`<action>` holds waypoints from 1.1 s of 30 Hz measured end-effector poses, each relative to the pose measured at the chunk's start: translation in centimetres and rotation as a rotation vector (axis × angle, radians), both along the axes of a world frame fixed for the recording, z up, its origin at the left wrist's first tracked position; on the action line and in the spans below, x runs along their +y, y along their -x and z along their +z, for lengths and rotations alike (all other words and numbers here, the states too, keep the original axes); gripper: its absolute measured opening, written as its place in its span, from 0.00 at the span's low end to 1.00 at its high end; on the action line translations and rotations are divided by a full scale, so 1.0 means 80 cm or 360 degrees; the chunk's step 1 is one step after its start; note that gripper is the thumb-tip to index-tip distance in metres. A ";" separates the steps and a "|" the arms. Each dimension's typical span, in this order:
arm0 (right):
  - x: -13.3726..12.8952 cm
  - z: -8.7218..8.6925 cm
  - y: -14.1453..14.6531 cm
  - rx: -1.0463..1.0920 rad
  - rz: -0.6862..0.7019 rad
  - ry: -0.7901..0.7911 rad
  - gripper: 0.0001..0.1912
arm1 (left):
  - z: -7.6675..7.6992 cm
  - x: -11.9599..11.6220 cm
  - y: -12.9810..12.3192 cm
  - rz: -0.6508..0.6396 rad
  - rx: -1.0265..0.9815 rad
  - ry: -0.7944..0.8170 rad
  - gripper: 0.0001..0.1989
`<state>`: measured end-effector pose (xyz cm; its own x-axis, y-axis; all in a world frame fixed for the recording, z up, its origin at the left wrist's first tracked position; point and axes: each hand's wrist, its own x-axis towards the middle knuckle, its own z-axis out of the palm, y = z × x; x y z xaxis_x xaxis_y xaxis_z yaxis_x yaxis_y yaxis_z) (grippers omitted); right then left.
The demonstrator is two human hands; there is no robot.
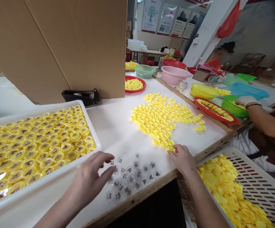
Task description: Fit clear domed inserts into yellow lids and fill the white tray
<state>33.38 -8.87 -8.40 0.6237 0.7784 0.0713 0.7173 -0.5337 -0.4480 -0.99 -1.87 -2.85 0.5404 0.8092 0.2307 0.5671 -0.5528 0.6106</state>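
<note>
My left hand [88, 177] hovers at the left edge of a scatter of small clear discs [131, 178] printed with dark figures. Its thumb and forefinger are apart, with nothing visible between them. On the right, my right hand [182, 159] has its thumb and fingertips closed on a small round yellow cup [170, 148] at the near tip of a spread of like pieces. That spread of yellow cups [156, 122] covers the middle of the white table [113, 126]. A white tray [99, 146] at the left holds rows of yellow cups with printed discs in them.
A black tape dispenser [81, 97] stands against a large cardboard box [80, 47]. Below the table's wooden edge at right is a white slatted crate [258, 171] of yellow pieces. Across the wooden divider, a co-worker's gloved hand [245, 101] is at a green basin [232, 107].
</note>
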 end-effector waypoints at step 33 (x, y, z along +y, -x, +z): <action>0.069 -0.006 0.128 0.0299 0.1227 -0.0125 0.11 | -0.057 0.017 -0.036 0.0334 -0.1990 0.2429 0.15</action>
